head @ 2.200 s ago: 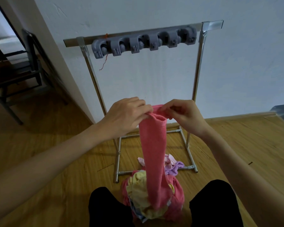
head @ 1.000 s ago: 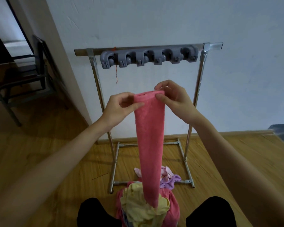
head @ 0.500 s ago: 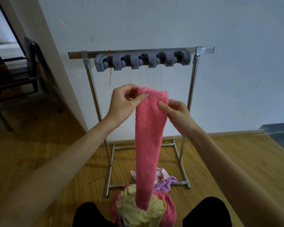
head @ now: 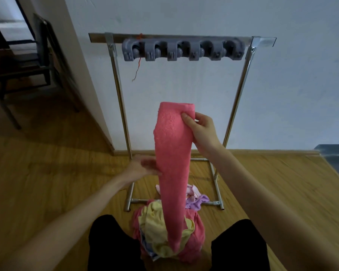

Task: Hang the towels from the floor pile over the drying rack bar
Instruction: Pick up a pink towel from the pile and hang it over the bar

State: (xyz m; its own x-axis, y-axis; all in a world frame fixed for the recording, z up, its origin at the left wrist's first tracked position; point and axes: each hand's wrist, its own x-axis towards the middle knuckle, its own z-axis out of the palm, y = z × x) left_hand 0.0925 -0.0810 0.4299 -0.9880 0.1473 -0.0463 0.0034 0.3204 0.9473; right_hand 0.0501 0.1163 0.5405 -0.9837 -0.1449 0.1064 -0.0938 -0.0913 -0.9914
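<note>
Head: both hands, R (head: 203,132) & L (head: 140,169), grip 1 pink towel (head: 173,163).

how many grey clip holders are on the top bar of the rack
5, in one row along the rack bar: far left, next right, middle, next right, near the right post. The strip's right end may hide another.

One drying rack (head: 241,90), one chair (head: 27,61), two hands, one raised pink towel (head: 172,153), one floor pile (head: 164,231).
</note>
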